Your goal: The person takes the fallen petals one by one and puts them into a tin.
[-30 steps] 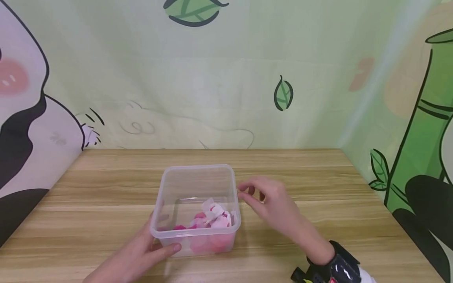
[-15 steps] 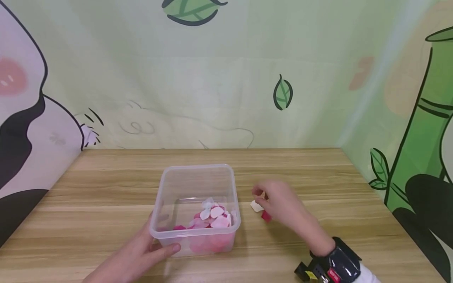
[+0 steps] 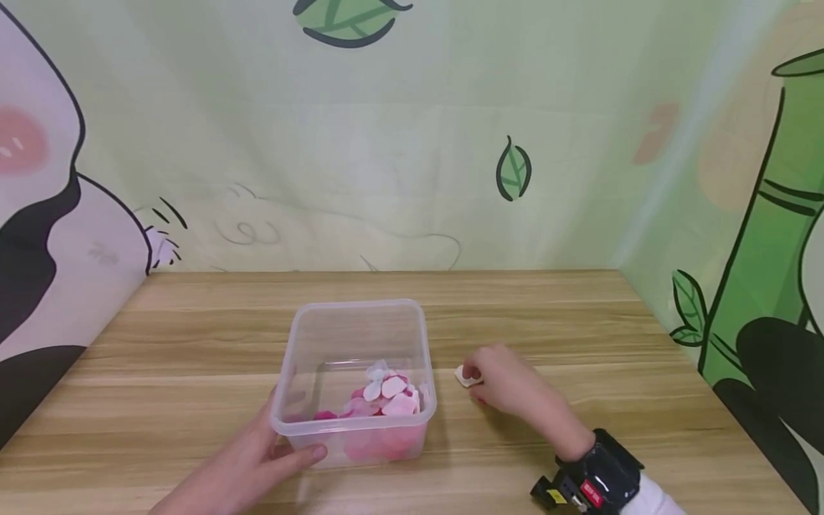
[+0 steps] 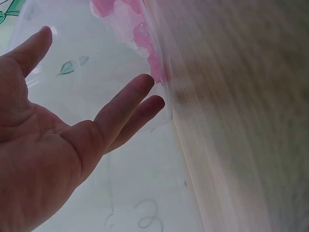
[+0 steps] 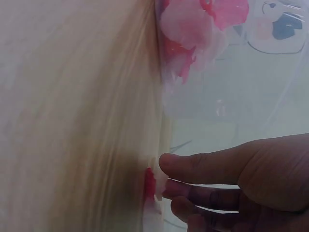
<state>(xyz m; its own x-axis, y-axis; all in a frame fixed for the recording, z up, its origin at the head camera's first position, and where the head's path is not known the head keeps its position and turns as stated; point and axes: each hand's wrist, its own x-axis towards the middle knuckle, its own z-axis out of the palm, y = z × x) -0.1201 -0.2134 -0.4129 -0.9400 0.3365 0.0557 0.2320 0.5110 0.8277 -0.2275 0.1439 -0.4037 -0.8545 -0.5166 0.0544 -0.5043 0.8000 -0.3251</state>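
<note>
A clear plastic box (image 3: 350,428) stands on the table, with pink and white petals (image 3: 393,388) heaped at its near right. My left hand (image 3: 257,458) rests against its front left corner, thumb on the front wall and fingers along the left side. In the left wrist view those fingers (image 4: 123,108) are nearly straight and spread. Right of the box, my right hand (image 3: 508,379) reaches down to a white petal (image 3: 465,377) lying on the table. The right wrist view shows a red petal (image 5: 150,183) there too, at the fingertips, with a gap between thumb and index finger.
The wood-grain table (image 3: 212,322) runs back to a pale green cloth (image 3: 386,143) printed with leaves and cartoon figures. A black wrist device (image 3: 599,472) is strapped to the right forearm.
My right hand has moved from beside the box rim, right and down to the petals on the table. White pieces atop the heap have settled. The left hand has stayed at the box.
</note>
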